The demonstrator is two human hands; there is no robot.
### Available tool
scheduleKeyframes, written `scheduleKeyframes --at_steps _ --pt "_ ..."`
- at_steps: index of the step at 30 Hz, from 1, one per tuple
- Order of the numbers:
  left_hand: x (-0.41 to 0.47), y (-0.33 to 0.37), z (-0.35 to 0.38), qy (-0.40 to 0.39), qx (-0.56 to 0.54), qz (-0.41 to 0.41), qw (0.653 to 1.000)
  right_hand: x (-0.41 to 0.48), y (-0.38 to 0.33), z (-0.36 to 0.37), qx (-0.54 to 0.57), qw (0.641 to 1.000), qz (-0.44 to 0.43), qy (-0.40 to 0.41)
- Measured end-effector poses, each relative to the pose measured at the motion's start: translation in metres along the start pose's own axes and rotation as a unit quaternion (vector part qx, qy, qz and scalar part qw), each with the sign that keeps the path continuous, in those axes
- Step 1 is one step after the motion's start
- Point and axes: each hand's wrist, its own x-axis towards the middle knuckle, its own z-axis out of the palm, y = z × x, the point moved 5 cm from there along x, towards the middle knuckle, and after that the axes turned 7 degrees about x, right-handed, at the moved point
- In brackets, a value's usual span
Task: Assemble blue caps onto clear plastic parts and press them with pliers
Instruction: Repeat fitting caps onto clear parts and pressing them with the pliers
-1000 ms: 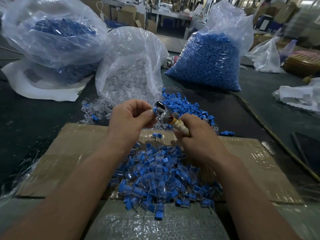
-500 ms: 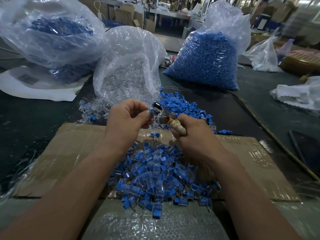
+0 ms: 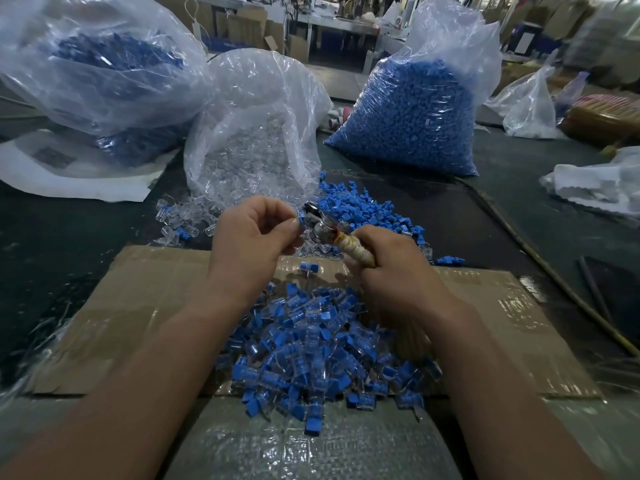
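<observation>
L hand (image 3: 256, 233) pinches capped part (image 3: 300, 215) at pliers (image 3: 323, 226) nose; R hand (image 3: 391, 271) wrapped tight on handle. Keep part square in jaws, squeeze evenly, skin clear.

surface: dark matte worktable (image 3: 69, 244)
front: flattened brown cardboard sheet (image 3: 145, 306)
back centre: clear plastic bag of clear parts (image 3: 249, 150), loose clear plastic parts (image 3: 183, 220) at its foot
back right: clear bag of blue caps (image 3: 408, 123), loose blue plastic caps (image 3: 360, 209) just before it
back left: white sheet (image 3: 69, 171)

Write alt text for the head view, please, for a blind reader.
A left hand pinches a blue-capped clear part at the tip of pliers gripped by the right hand, above a pile of assembled parts on cardboard. Bags of parts stand behind.
</observation>
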Motion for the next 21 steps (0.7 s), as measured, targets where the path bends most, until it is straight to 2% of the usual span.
scheduleKeyframes --at_steps 6,10,12,16,19,21 --pt "-0.001 -0.001 -0.001 0.017 0.033 0.012 0.999 -0.002 0.004 -0.007 0.017 0.999 0.009 -0.042" --pt "0.005 -0.007 -0.015 0.035 -0.059 -0.043 0.997 -0.003 0.014 -0.014 -0.018 0.998 0.036 -0.054" --pt "0.005 -0.007 -0.016 -0.010 -0.090 -0.067 0.994 -0.003 0.019 -0.018 -0.018 0.997 0.056 -0.059" --pt "-0.002 -0.003 -0.005 -0.171 -0.094 -0.107 0.975 -0.005 0.028 -0.021 -0.039 0.992 0.093 -0.075" --pt "-0.007 0.002 0.002 -0.285 -0.062 -0.107 0.951 -0.006 0.030 -0.019 -0.050 0.989 0.105 -0.087" --pt "-0.010 0.003 0.006 -0.328 -0.032 -0.097 0.939 -0.006 0.031 -0.018 -0.051 0.988 0.114 -0.090"
